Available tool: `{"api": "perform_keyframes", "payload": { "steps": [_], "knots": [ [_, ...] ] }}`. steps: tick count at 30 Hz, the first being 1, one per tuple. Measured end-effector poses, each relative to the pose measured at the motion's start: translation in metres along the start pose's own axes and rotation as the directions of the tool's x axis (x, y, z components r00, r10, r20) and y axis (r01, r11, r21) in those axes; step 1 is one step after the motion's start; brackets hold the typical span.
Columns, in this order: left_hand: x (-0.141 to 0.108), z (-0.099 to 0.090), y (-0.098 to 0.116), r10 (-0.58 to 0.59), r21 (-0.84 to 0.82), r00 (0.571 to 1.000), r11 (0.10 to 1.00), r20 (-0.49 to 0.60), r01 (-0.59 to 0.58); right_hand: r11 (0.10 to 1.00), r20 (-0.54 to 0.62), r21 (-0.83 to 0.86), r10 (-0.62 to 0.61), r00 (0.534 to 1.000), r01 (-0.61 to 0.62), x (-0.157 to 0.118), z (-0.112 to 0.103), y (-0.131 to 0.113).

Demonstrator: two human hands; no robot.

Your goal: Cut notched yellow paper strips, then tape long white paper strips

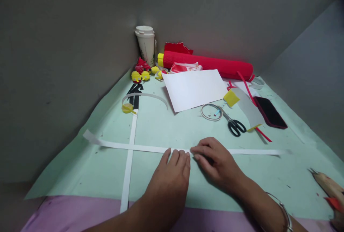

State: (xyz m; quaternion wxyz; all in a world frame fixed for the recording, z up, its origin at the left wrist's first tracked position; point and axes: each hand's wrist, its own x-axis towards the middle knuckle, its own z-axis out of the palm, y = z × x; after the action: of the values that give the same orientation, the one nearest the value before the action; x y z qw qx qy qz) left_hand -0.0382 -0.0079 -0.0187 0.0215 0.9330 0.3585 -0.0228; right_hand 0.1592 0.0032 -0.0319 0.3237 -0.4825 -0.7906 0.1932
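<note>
A long white paper strip (153, 149) runs left to right across the table, its left end curling up. My left hand (173, 174) has its fingers pressed together on the strip near its middle. Just to the right, my right hand (216, 164) is closed, thumb and forefinger pinching the same strip. The fingertips of the two hands almost meet. A second white paper strip (127, 178) lies crosswise, meeting the long one left of my hands. Whether the two are joined cannot be made out.
Beyond my hands lie scissors (234, 125), a wire ring (211, 112), a white sheet (196, 90) and a phone (271, 112). Black strips (136, 99), small yellow figures (136, 76), a lidded cup (145, 45) and a red roll (209, 64) stand farther back. Another person's hand (328, 185) holds a pointed tool at right.
</note>
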Motion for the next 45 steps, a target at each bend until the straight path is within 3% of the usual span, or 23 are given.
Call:
{"api": "perform_keyframes", "payload": {
  "steps": [3, 5, 10, 13, 23, 31, 36, 41, 45],
  "knots": [
    [0.000, -0.001, -0.001, -0.003, -0.004, 1.000, 1.000, 0.027, 0.003, 0.984, -0.148, 0.134, 0.136, 0.980, -0.116, 0.001, -0.007, 0.006],
    [0.000, -0.001, -0.001, -0.003, 0.000, 1.000, 1.000, 0.027, 0.003, 0.978, -0.183, 0.156, 0.165, 0.969, -0.137, 0.001, -0.010, 0.008],
    [0.000, -0.002, 0.000, -0.003, 0.014, 1.000, 1.000, 0.017, 0.003, 0.999, -0.037, 0.046, 0.025, 0.999, -0.023, 0.000, -0.005, 0.004],
    [0.000, -0.002, 0.000, -0.009, 0.018, 1.000, 1.000, 0.016, 0.009, 0.998, -0.007, -0.057, -0.022, 1.000, 0.021, -0.001, -0.001, 0.002],
    [-0.001, 0.000, 0.001, -0.009, 0.016, 1.000, 1.000, -0.002, 0.009, 0.994, 0.074, -0.060, -0.086, 0.994, 0.091, 0.000, -0.007, 0.007],
    [-0.001, 0.002, 0.001, -0.016, 0.012, 1.000, 1.000, 0.014, 0.016, 0.998, 0.161, -0.038, -0.049, 0.986, 0.056, 0.004, -0.019, 0.008],
    [0.000, 0.001, 0.001, -0.009, 0.008, 0.999, 1.000, 0.041, 0.009, 0.964, -0.009, -0.265, -0.037, 0.999, 0.033, 0.017, -0.035, 0.028],
    [0.000, 0.000, 0.001, -0.002, 0.019, 0.998, 1.000, 0.070, 0.001, 0.830, -0.042, -0.556, 0.029, 0.999, -0.048, 0.044, -0.041, 0.054],
    [0.000, 0.001, 0.001, -0.003, 0.034, 0.998, 0.999, 0.064, 0.000, 0.801, -0.096, -0.589, 0.059, 0.994, -0.105, 0.057, -0.035, 0.065]
  ]
}}
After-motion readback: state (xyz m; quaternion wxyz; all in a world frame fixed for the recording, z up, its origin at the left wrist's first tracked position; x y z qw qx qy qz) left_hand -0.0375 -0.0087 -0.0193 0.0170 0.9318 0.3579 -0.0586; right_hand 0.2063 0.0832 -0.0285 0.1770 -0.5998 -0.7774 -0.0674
